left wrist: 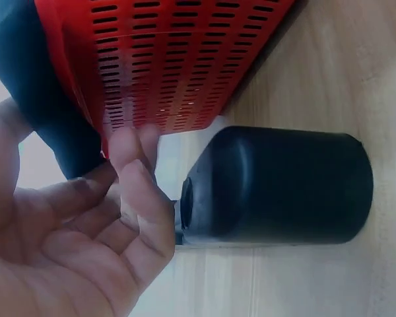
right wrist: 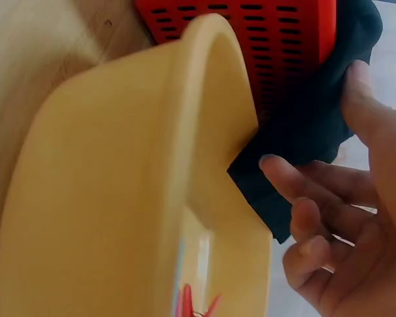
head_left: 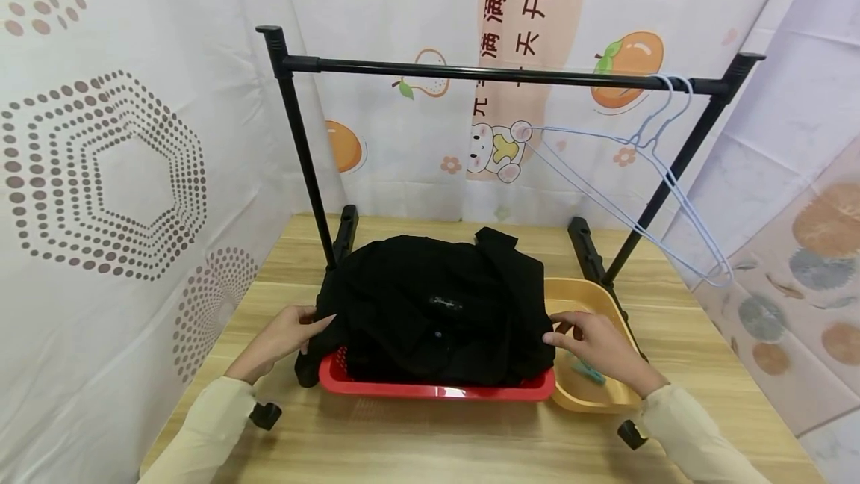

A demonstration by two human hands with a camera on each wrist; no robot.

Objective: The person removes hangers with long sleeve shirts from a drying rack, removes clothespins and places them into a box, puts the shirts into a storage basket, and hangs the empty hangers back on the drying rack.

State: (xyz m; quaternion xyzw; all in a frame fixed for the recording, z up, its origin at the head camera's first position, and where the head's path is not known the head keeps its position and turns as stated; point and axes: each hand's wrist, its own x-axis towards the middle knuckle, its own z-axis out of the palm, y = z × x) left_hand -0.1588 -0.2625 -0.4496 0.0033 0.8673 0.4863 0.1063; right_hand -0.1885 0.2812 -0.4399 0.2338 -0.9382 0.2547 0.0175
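A black garment (head_left: 430, 297) with a small button lies heaped over a red slotted basket (head_left: 437, 392) on the table. My left hand (head_left: 285, 334) pinches the cloth at its left side, the thumb on top and the fingers behind. Close up in the left wrist view, the black cloth (left wrist: 36, 86) runs between thumb and fingers beside the basket wall. On the other side, my right hand (head_left: 594, 342) holds the garment's right edge between thumb and fingers. The right wrist view shows a flap of this cloth (right wrist: 303, 125) hanging over the yellow basin's rim.
A black garment rack (head_left: 497, 74) spans the table behind the basket, with its feet on both sides. Blue hangers (head_left: 645, 144) hang at its right end. The yellow basin (head_left: 571, 398) beside the basket holds clothespins (head_left: 589, 373). Printed curtains surround the table.
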